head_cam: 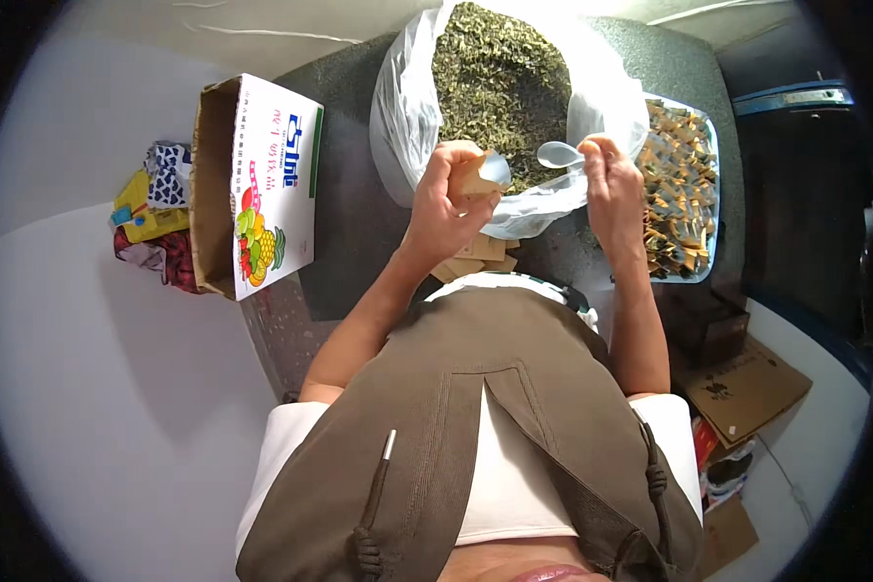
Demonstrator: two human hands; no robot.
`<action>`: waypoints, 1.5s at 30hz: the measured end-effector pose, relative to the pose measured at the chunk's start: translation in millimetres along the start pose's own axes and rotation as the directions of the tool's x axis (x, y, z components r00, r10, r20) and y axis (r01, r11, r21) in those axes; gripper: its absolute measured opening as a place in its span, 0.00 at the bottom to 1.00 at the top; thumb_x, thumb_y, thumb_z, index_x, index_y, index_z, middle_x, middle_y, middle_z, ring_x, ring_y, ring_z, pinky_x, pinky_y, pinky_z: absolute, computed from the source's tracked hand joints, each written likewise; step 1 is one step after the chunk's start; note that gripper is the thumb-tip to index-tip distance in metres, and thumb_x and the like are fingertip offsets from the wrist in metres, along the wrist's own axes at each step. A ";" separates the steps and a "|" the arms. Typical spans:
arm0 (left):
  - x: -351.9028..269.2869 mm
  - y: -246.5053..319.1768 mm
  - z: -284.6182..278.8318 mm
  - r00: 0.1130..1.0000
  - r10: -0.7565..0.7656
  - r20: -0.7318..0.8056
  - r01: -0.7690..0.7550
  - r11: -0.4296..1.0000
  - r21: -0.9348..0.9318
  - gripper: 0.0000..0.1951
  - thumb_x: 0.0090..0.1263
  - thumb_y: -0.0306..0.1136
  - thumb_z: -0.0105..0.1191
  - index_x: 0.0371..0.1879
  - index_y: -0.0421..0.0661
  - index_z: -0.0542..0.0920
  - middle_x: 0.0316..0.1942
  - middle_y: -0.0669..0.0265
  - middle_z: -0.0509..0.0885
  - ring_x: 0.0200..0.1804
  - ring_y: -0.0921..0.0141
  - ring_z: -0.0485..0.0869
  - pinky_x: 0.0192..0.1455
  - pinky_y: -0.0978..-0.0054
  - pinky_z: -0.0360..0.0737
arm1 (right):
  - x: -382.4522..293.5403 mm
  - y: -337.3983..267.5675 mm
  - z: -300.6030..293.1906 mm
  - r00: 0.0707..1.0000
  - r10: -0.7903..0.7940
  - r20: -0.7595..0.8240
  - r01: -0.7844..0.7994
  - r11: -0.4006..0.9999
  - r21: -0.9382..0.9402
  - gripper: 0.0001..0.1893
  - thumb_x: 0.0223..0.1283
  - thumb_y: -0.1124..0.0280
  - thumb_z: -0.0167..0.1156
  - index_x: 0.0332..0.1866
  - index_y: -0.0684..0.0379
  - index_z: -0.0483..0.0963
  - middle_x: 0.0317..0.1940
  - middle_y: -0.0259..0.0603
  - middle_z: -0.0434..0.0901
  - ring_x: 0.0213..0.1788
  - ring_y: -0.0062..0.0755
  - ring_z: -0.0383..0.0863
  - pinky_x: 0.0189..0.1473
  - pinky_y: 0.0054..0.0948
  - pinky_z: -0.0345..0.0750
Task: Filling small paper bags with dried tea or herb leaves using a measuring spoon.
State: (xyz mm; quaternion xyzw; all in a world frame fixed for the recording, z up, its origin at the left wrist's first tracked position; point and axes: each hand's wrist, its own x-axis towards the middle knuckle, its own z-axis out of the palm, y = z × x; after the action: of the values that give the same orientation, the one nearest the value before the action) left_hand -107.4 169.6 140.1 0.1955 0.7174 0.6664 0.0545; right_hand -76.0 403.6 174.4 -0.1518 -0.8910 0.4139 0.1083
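Note:
Between the thumb and fingers of my left hand is a small brown paper packet, its pale lined mouth held apart. My right hand grips the handle of a clear plastic spoon, whose bowl points left toward the packet without touching it. The spoon's bowl looks empty, though its contents are hard to tell. Both hands are over the near rim of a large tub lined with a translucent plastic bag. Dried green leaves, resembling loose tea, lie inside the bag.
At right, a light-coloured tray holds many upright filled packets. Flat brown packets lie at the dark table's near edge. A printed carton stands at left. Cardboard boxes are low at right.

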 end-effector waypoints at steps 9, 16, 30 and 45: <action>27.2 -23.8 -11.5 1.000 -0.003 -0.002 0.003 1.000 0.018 0.28 0.60 0.20 0.70 0.58 0.44 0.72 0.59 0.57 0.76 0.61 0.63 0.80 0.66 0.66 0.78 | 36.5 35.9 102.3 0.980 -0.190 0.056 0.195 0.976 -0.099 0.10 0.78 0.66 0.55 0.48 0.61 0.79 0.33 0.50 0.85 0.32 0.50 0.87 0.39 0.42 0.81; 45.1 -35.7 -11.5 0.998 -0.056 -0.013 0.056 0.998 -0.034 0.29 0.59 0.20 0.70 0.59 0.46 0.72 0.59 0.57 0.77 0.61 0.61 0.80 0.65 0.64 0.78 | 62.5 35.5 99.6 0.912 0.234 0.338 -0.391 0.746 0.539 0.09 0.79 0.65 0.59 0.47 0.59 0.81 0.28 0.27 0.79 0.25 0.13 0.74 0.28 0.17 0.69; 71.1 -40.8 9.2 0.997 -0.043 0.057 0.035 0.992 0.122 0.28 0.58 0.23 0.72 0.57 0.42 0.74 0.55 0.55 0.79 0.57 0.56 0.82 0.60 0.63 0.80 | 64.4 -14.8 2.6 0.971 0.138 0.195 -0.209 0.883 0.420 0.11 0.82 0.65 0.57 0.48 0.62 0.82 0.28 0.28 0.77 0.29 0.14 0.70 0.32 0.19 0.67; 61.7 -41.9 3.3 0.999 -0.054 -0.008 0.054 0.996 0.074 0.27 0.60 0.23 0.69 0.58 0.42 0.73 0.54 0.54 0.79 0.54 0.57 0.83 0.58 0.63 0.81 | 67.0 -27.3 19.7 0.976 -0.175 0.129 0.182 0.982 -0.045 0.09 0.78 0.76 0.55 0.52 0.60 0.82 0.38 0.42 0.80 0.34 0.26 0.79 0.37 0.25 0.74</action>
State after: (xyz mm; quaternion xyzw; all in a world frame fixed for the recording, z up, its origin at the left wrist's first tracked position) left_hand -171.6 193.0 110.0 0.1759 0.7469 0.6382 0.0632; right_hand -149.6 397.1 187.5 -0.0482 -0.9174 0.3858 0.0851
